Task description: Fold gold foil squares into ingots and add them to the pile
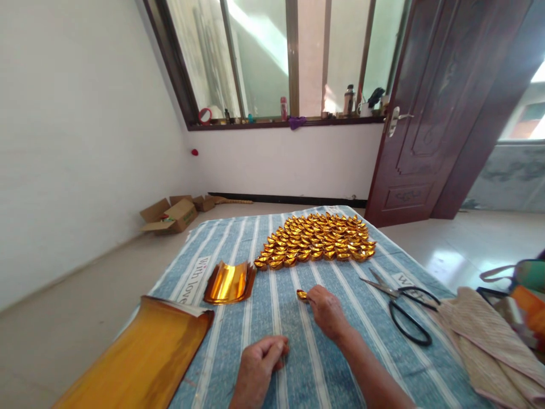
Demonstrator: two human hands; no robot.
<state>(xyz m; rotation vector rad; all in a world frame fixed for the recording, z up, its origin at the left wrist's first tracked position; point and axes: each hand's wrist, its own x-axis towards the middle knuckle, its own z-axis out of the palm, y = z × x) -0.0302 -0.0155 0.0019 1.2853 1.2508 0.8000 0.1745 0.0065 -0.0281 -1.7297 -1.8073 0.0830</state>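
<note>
Just below the frame's centre, the right hand point(326, 309) pinches a folded gold ingot point(302, 295) against the striped cloth point(264, 318), close to the ingot rows point(317, 238). The left hand point(258, 363) rests loosely curled and empty at lower centre, near the gold paper stack point(229, 282).

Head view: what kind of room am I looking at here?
Most likely a room in a home, used for handwork. A striped cloth covers the work surface, a wooden door stands open, and bottles line the windowsill. The right hand holds a gold paper ingot near the rows of ingots.
</note>
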